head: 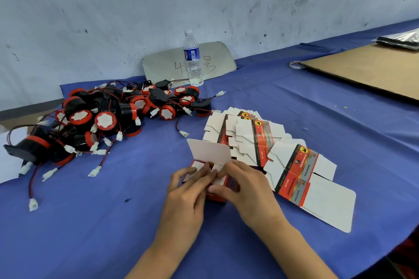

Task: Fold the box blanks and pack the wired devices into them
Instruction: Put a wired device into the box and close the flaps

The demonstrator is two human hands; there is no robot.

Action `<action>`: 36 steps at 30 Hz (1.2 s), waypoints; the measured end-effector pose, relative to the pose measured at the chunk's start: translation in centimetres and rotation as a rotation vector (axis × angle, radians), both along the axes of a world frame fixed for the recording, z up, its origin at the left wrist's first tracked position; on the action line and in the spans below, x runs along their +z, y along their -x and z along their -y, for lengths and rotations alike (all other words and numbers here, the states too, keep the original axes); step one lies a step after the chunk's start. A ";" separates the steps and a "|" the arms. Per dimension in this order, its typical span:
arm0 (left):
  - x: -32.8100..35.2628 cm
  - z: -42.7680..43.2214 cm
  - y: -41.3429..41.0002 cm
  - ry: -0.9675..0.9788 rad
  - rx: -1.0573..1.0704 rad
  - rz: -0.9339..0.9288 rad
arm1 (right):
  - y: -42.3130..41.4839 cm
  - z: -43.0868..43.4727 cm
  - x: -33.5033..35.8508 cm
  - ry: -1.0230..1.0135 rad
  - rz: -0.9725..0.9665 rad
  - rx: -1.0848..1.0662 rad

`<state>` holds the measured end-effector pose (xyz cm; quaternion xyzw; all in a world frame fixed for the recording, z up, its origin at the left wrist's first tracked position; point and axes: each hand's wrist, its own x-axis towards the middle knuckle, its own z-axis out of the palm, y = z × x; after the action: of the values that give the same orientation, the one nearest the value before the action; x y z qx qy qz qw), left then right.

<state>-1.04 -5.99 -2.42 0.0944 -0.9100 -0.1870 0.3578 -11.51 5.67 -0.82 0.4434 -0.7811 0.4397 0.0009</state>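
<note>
Box: a part-folded carton (214, 179) stands at table centre, its white lid flap (209, 150) upright toward 12 o'clock.
Hands: left hand (188, 190) and right hand (246, 186) both clasp it, fingers curled, pressing side flaps inward.
Devices: the pile (108, 118) lies toward 10 o'clock, nearer the left hand.
Blanks: a fanned stack (260, 142) lies at 2 o'clock.

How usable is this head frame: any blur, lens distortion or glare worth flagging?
Head view: wide-angle bending curves the blue-clothed table's far edge; light is soft and even with faint shadows; no glare, even on the clear plastic water bottle; the moving left hand and right hand are slightly smeared over the red-and-white cardboard box.
</note>
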 end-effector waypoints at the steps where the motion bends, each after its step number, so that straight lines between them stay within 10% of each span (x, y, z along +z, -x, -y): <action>1: 0.2 0.2 0.0 -0.028 -0.032 0.014 | 0.0 0.0 -0.1 -0.007 0.050 -0.016; 9: 0.7 1.0 -0.1 -0.149 -0.342 0.095 | -0.4 -0.9 1.3 0.515 0.246 -0.020; 36: 0.4 0.1 0.7 -0.180 -0.258 -0.024 | -0.9 -0.6 0.6 0.254 0.133 0.003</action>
<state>-1.76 -6.05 -2.00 0.0059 -0.8899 -0.3131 0.3315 -10.58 6.22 -0.27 0.4109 -0.7167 0.5635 0.0047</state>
